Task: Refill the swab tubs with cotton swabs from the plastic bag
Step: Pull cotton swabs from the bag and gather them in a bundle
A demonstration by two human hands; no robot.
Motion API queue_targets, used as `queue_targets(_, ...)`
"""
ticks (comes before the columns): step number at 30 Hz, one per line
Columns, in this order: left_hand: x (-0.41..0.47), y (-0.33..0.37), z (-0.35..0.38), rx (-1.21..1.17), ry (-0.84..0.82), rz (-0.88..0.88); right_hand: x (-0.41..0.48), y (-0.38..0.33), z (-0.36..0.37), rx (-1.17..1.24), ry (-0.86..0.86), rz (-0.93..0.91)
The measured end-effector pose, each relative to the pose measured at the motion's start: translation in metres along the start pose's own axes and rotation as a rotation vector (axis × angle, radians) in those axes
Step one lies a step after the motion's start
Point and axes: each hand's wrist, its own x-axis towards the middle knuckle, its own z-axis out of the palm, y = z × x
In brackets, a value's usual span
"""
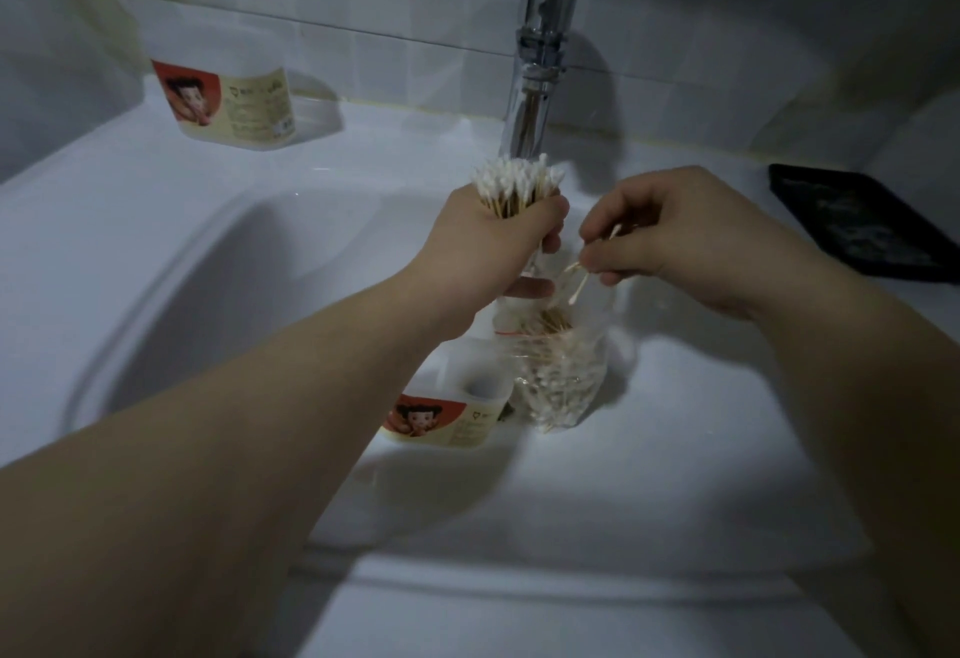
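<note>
One tub [234,106] stands far left on the sink [208,293] ledge, well apart from the work. The left hand [488,252] has its fingers curled tight round a bundle of swabs [514,184], tips up, before the tap [535,75]. Below, the second tub [447,418] sits just beside the bag [561,376]. The right hand [675,241] pinches a few loose swabs [579,283] over the bag's mouth. A slackened grip would likely drop swabs into the basin; the bag could also tip.

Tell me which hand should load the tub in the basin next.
Probably left. The left hand grips a full bundle of swabs nearer the tub; the right hand only pinches a few swabs over the plastic bag.
</note>
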Motion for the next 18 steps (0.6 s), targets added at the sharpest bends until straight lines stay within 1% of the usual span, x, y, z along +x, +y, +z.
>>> queue_targets(3,-0.001,-0.001,0.000,0.032,-0.031,-0.038,0.001,0.000,0.000,0.077,0.037,-0.019)
queue_targets(8,-0.007,-0.001,0.003,0.036,-0.193,-0.089,0.005,0.001,0.008,0.237,0.107,-0.052)
queue_targets(14,-0.004,-0.001,0.001,0.063,-0.174,-0.076,0.008,0.000,0.015,0.429,0.138,0.007)
queue_targets(16,-0.003,-0.002,0.002,0.070,-0.142,-0.056,0.011,0.001,0.016,0.433,0.170,-0.002)
queue_targets(18,0.000,-0.002,0.001,0.059,-0.075,-0.032,0.013,0.002,0.016,0.404,0.199,0.005)
